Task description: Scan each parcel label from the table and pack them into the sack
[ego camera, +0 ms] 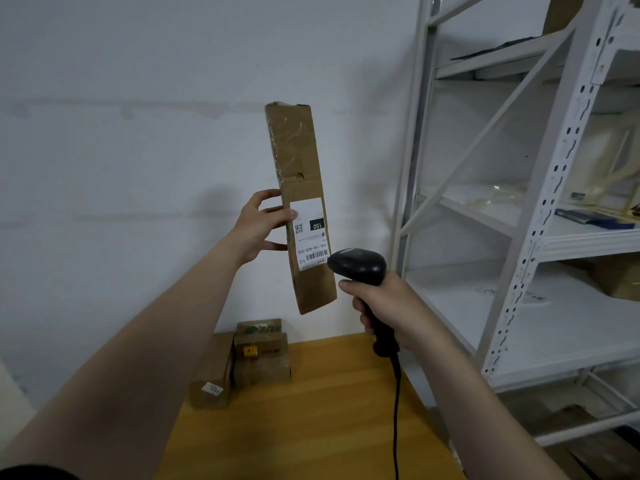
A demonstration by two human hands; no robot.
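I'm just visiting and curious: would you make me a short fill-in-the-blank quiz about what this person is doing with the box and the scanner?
1. The left hand holds a long cardboard ____ up in the air.
2. The right hand grips a black ____ aimed at the white label.
3. More small parcels sit on the ____ table below.
4. To the right stands a white metal ____.

Missing words: box; scanner; wooden; shelf
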